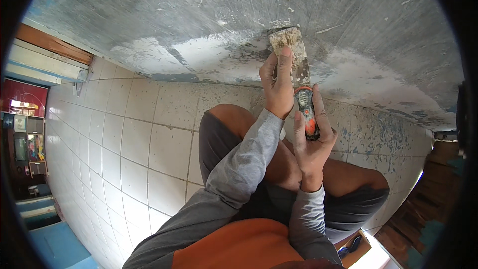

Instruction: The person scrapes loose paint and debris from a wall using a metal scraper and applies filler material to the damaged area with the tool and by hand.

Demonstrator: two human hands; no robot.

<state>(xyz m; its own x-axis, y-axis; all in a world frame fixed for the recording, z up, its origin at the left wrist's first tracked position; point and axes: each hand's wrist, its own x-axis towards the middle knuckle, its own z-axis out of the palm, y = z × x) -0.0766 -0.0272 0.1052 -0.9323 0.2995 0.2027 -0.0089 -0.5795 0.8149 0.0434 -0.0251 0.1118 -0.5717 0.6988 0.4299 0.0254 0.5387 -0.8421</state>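
Note:
A scraper (300, 67) with a wide, crusted blade and an orange-and-black handle is in both my hands. My left hand (278, 84) closes on the blade, its thumb lying across the upper face. Lower down, my right hand (314, 148) wraps the handle between thumb and fingers, and pale dust coats the fingers. The blade's far edge meets the grey wall (239, 0), or lies very close to it. Around that spot, patches of white and flaked paint (214, 52) show on the wall.
White floor tiles (169, 144) run along the wall's foot, with blue-grey paint chips (383, 129) scattered at the right. A doorway with an orange-brown frame (55, 42) and a shelf unit (35, 139) stand at the left. An open box (361, 251) sits by my right leg.

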